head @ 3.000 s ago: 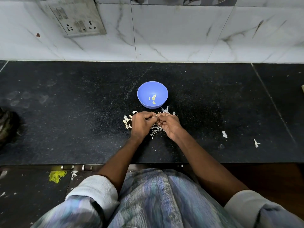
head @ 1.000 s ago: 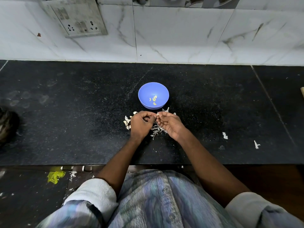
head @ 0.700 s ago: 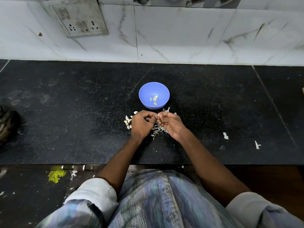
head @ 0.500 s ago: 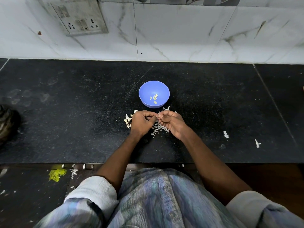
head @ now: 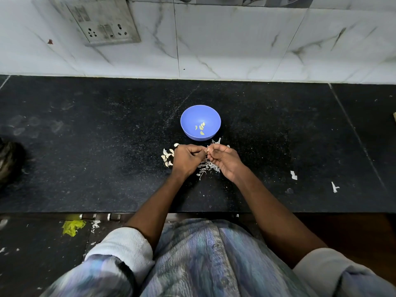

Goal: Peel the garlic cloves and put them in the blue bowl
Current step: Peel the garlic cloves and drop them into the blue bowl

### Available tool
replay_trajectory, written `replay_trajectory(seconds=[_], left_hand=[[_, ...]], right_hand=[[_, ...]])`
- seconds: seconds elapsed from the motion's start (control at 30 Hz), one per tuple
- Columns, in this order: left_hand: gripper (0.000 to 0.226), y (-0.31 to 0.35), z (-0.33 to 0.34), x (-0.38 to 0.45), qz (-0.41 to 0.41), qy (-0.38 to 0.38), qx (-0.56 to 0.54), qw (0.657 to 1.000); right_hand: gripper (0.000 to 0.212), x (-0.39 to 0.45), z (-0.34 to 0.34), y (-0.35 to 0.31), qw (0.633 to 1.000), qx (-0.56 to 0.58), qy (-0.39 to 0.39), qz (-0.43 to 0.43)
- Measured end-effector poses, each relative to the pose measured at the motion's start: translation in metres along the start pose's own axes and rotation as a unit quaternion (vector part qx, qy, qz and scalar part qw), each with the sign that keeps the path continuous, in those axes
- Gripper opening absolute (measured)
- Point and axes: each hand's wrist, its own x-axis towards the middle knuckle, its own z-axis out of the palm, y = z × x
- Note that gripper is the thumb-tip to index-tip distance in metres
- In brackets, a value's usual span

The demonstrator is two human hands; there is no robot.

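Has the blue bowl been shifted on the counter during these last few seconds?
No. The blue bowl sits in the same spot, just beyond the pile of garlic skins and in line with the wall tile seam.

A blue bowl (head: 200, 122) holding pale yellow cloves (head: 201, 127) is sitting on the speckled black counter (head: 107, 136); grey-veined white tiles (head: 235, 39) are backing it.

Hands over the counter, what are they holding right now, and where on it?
A garlic clove, pinched at its ends between fingertips of left hand and right hand.
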Motion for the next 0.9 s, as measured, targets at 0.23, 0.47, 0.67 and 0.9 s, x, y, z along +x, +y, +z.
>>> replay_trajectory(seconds=[0.23,0.47,0.67,0.9], left_hand=[[0.019,-0.0024,0.0035,0.0011,0.004,0.007,-0.017,1.0],[0.013,-0.0006,0.0008,0.0017,-0.017,0.029,-0.038,0.999],[0.017,-0.0009,-0.0012,0.0026,0.041,0.017,0.01,0.999],[0.017,0.0003,0.0002,0.0015,0.028,0.018,-0.001,0.999]], right_hand=[[0.013,0.0009,0.0051,0.0011,0.999,0.053,0.008,0.004],[0.014,0.0017,0.0061,0.0004,0.998,0.059,-0.009,0.023],[0.013,0.0018,0.0033,0.0003,0.998,0.064,-0.005,0.024],[0.012,0.0026,0.0038,0.0008,0.999,0.054,-0.006,0.006]])
